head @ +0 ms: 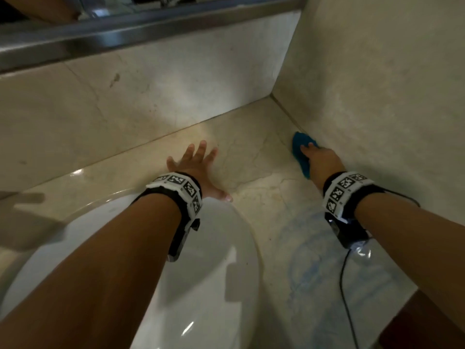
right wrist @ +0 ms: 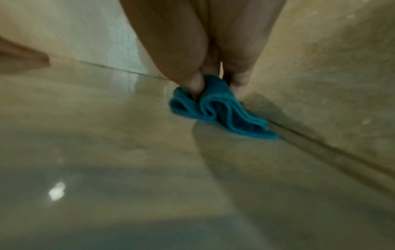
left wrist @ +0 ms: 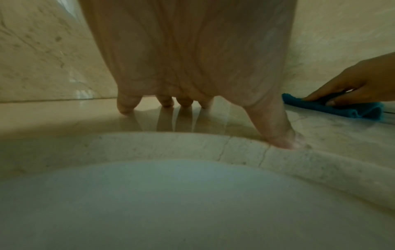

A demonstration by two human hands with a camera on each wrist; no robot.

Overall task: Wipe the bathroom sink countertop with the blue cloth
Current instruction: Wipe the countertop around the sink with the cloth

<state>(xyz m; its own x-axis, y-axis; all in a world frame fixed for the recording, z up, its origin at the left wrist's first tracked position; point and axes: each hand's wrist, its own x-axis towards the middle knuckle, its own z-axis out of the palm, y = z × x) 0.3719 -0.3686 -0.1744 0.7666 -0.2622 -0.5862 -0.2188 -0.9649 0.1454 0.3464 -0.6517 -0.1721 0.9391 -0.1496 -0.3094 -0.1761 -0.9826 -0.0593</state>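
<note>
The blue cloth (head: 300,147) (left wrist: 333,110) (right wrist: 224,111) lies bunched on the beige marble countertop (head: 251,152), right where it meets the right wall. My right hand (head: 319,157) (left wrist: 352,84) presses down on it, and folds of the cloth are pinched between thumb and fingers in the right wrist view. My left hand (head: 198,167) (left wrist: 192,67) lies flat on the countertop behind the white sink basin (head: 214,260) (left wrist: 171,203). Its fingers are spread, its thumb sits at the basin's rim, and it holds nothing.
Marble walls close the counter at the back (head: 151,84) and the right (head: 377,84), under a metal mirror frame (head: 125,34). A pale patch with faint blue marks (head: 314,260) lies on the counter by my right forearm. A black cable (head: 344,285) trails from the right wrist.
</note>
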